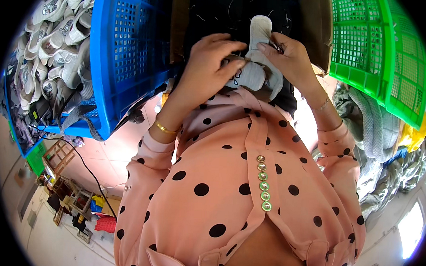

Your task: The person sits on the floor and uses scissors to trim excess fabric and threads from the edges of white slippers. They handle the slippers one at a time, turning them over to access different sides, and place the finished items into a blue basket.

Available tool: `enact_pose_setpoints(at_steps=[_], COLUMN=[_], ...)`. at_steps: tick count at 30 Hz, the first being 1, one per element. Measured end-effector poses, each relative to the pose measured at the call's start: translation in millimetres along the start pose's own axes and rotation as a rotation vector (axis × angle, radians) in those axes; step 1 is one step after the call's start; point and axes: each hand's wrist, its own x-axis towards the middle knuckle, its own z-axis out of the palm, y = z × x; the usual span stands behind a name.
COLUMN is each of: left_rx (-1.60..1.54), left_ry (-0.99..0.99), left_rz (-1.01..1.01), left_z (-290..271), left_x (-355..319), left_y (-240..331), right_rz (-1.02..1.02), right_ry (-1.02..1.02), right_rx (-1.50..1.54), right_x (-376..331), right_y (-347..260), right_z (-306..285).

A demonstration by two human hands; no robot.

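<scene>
A pale grey-white fabric shoe upper (251, 77) with a small dark printed figure lies over my dark-clothed lap, its long tongue-like flap pointing away from me. My left hand (211, 61) is at its left side, fingers curled and the thumb against the fabric; the fingertips are partly hidden. On the other side my right hand (292, 60) grips the upper's edge near the flap, thumb on top. A small dark metallic thing (277, 46) shows among the right fingers; its kind is hard to make out.
A blue plastic crate (104, 57) stands at my left, with a heap of similar uppers (60, 36) beyond its wall. Green crates (361, 49) stand at my right, above grey fabric pieces (379, 131). Cardboard (318, 33) flanks my lap. A black cable (85, 163) hangs at the left.
</scene>
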Motion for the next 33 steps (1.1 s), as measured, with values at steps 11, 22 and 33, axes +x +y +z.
enact_pose_setpoints(at_steps=[11, 22, 33], left_rx=[-0.589, -0.607, -0.732], left_ry=[-0.306, -0.264, -0.218], left_rz=[-0.388, -0.467, -0.598], left_z=[-9, -3, -5], left_x=[-7, -30, -31], left_y=[18, 21, 28], right_rz=[0.084, -0.543, -0.539], right_ry=[0.017, 0.048, 0.023], right_rx=[0.283, -0.841, -0.927], right_x=[-22, -58, -57], right_y=[-11, -40, -43], right_z=[12, -28, -25])
